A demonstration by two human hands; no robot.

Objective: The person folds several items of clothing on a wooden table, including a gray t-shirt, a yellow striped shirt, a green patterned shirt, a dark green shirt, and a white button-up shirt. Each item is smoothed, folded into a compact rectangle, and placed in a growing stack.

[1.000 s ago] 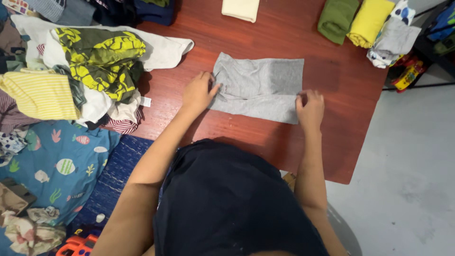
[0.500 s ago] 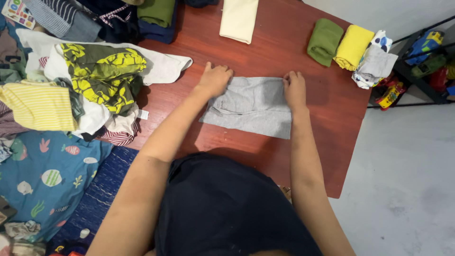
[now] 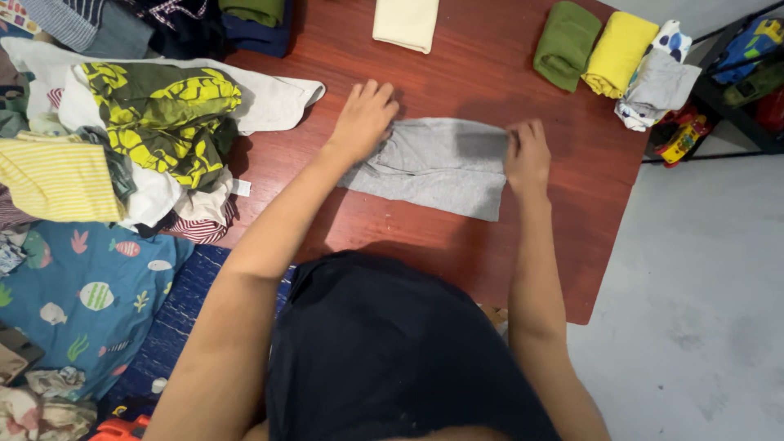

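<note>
A grey garment (image 3: 437, 167) lies folded flat in the middle of the red-brown wooden table (image 3: 490, 73). My left hand (image 3: 363, 121) rests palm down on its far left corner, fingers spread. My right hand (image 3: 527, 157) grips the garment's right edge near the far corner, fingers curled on the fabric. Both forearms reach out over the table's near edge from my dark shirt.
A heap of unfolded clothes (image 3: 155, 114), green-yellow patterned and yellow striped, covers the table's left end. A cream folded piece (image 3: 406, 22) lies at the far edge. Rolled green (image 3: 565, 44), yellow (image 3: 618, 52) and grey-white (image 3: 660, 77) pieces sit far right. Grey floor lies right.
Both hands moved from the garment's near edge up to its far edge. The garment is now narrower than a second ago. My right hand shifted slightly right in the last half second.
</note>
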